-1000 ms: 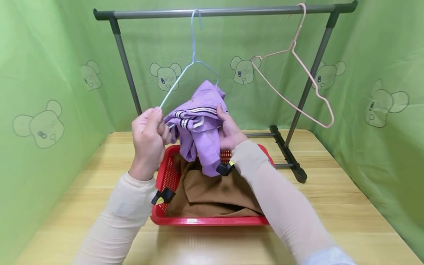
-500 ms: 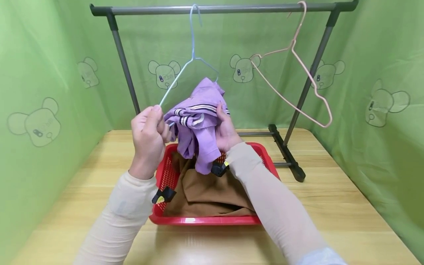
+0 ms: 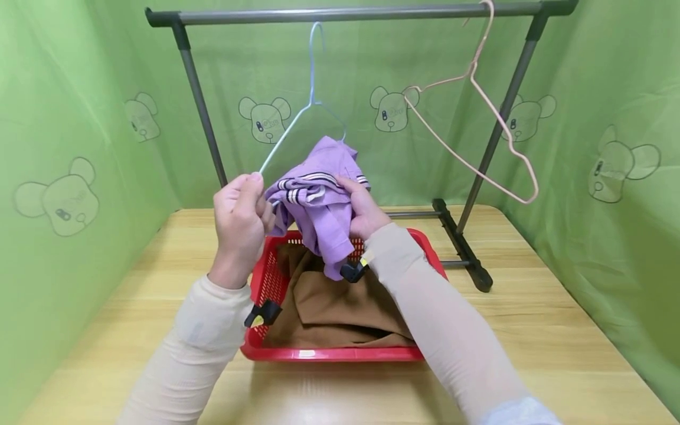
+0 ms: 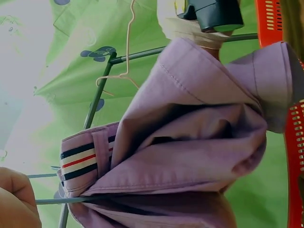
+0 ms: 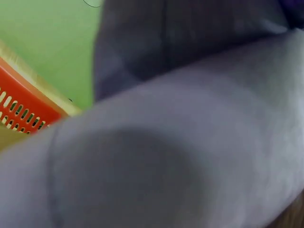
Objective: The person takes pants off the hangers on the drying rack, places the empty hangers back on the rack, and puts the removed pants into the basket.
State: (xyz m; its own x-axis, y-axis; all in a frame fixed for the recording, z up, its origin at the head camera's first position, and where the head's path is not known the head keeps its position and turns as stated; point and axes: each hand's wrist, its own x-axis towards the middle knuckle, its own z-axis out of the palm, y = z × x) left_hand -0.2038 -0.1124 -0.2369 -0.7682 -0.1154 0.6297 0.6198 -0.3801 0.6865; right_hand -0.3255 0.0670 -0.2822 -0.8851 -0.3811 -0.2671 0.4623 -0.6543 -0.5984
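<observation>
In the head view my left hand (image 3: 239,227) grips the lower left corner of a blue wire hanger (image 3: 284,134), fingers curled round the wire. Bunched purple pants (image 3: 324,195) with a striped waistband are threaded on the hanger's lower bar. My right hand (image 3: 366,209) holds the pants from the right, thumb on the front of the fabric. The hanger's hook stands just below the rack's rail. The left wrist view shows the hanger wire entering at the striped waistband (image 4: 80,164). Purple cloth (image 5: 190,137) fills most of the right wrist view and hides the right fingers.
A red basket (image 3: 334,354) holding brown cloth (image 3: 345,301) stands on the wooden table beneath the hands. A grey rack (image 3: 366,13) spans the back, with a pink hanger (image 3: 451,153) on its right part. Green fabric walls surround the table.
The blue hanger's hook, earlier overlapping the rail, has come down below it. The pants have dropped slightly with it. Both hands keep their holds; the right hand's thumb has moved left over the fabric.
</observation>
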